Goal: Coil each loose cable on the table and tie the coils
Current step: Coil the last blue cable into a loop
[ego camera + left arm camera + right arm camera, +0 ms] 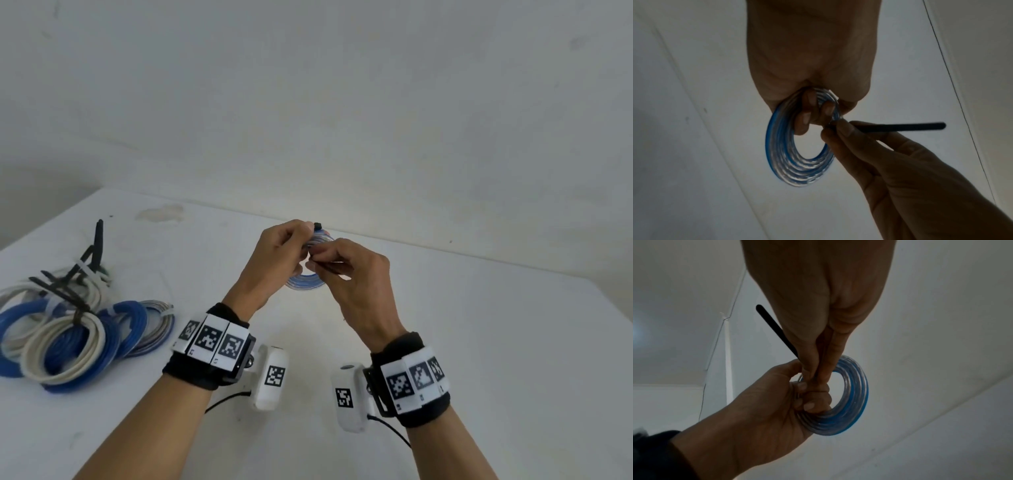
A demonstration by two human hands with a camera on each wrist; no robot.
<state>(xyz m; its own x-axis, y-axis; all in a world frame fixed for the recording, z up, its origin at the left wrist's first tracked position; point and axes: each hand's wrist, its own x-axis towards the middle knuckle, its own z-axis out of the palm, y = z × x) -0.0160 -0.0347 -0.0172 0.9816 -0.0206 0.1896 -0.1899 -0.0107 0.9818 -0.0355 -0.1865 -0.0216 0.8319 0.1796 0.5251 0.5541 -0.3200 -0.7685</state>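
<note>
Both our wrists wear black bands with checkered markers. Our left hand (274,253) curls round a glossy blue-and-clear cable coil (797,165), held above the white table (445,342). Our right hand (356,277) pinches a flat black tie (900,126) at the coil's rim. Tied coils (68,329) lie well left of the grip.
</note>
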